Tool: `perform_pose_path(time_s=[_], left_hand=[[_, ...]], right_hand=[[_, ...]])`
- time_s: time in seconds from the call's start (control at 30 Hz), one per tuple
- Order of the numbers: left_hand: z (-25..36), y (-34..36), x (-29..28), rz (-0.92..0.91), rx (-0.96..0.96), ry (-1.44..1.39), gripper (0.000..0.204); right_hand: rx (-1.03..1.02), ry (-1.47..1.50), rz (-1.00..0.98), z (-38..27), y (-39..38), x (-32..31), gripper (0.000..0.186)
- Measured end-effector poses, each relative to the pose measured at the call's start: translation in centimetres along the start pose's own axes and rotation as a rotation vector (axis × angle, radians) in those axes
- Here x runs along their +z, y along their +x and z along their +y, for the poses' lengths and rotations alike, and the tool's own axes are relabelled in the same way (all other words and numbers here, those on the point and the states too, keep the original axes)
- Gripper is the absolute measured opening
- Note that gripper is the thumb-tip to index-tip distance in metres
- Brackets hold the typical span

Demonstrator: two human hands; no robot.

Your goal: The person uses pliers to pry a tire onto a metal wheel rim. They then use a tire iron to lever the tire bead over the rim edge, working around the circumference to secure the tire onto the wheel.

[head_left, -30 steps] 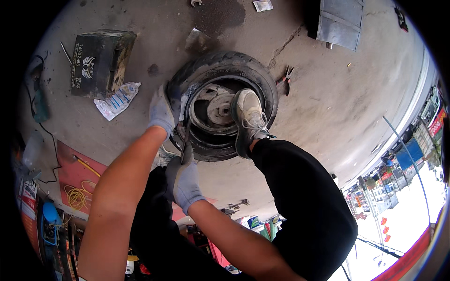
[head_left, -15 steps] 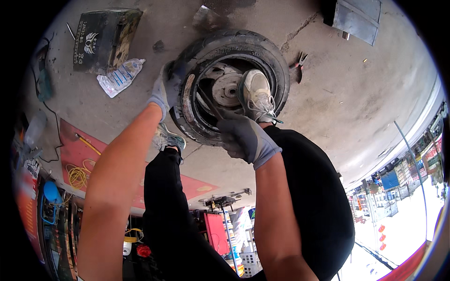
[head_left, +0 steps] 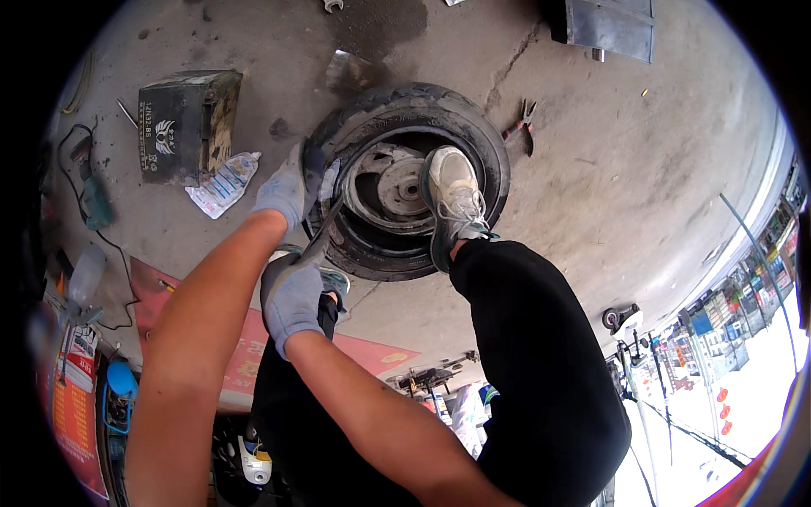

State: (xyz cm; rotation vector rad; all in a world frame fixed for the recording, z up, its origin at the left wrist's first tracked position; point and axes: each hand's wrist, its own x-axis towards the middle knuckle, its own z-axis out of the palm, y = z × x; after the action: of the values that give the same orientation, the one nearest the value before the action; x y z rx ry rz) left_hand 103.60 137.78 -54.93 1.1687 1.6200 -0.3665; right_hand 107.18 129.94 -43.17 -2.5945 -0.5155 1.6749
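A black tire [head_left: 494, 152] lies flat on the ground around a dirty silver wheel rim [head_left: 397, 182]. My left hand [head_left: 290, 188], in a grey-blue glove with dark palm coating, is closed on the tire's left side; its fingertips are partly hidden. Lower down, my right hand [head_left: 291, 294], gloved alike, grips a dark metal tire lever [head_left: 330, 216]. The lever slants up to the tire's inner edge at the left of the rim. My right shoe [head_left: 454, 190] presses on the wheel's right part, while my left shoe [head_left: 335, 283] is mostly hidden behind my right hand.
Left of the tire stand a black battery box [head_left: 186, 127] and a crumpled clear plastic pouch [head_left: 226, 184]. A corded green power tool [head_left: 95, 201] lies farther left. Red-handled pliers [head_left: 522, 127] rest to the right. A grey metal box [head_left: 610, 27] stands at the far right.
My right hand has swung left and toward me with the lever, from over the wheel to beside my left shoe. My left hand stays on the tire's left side. The view has shifted somewhat.
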Motion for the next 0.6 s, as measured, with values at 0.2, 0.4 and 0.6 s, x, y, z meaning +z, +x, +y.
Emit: perform_pose_path(time_s=[0.2, 0.4, 0.6], left_hand=[[-0.8, 2.0, -0.6, -0.111, 0.014, 0.102, 0.054], [-3.5, 3.4, 2.2, 0.039, 0.05, 0.048, 0.05], [-1.3, 1.0, 4.2, 0.218, 0.044, -0.226, 0.055]], right_hand=[[0.121, -0.231, 0.131, 5.7, -1.7, 10.5, 0.024], [0.432, -0.107, -0.36, 5.9, 1.9, 10.5, 0.023], [-0.203, -0.978, -0.617, 9.7, 2.8, -3.7, 0.017]])
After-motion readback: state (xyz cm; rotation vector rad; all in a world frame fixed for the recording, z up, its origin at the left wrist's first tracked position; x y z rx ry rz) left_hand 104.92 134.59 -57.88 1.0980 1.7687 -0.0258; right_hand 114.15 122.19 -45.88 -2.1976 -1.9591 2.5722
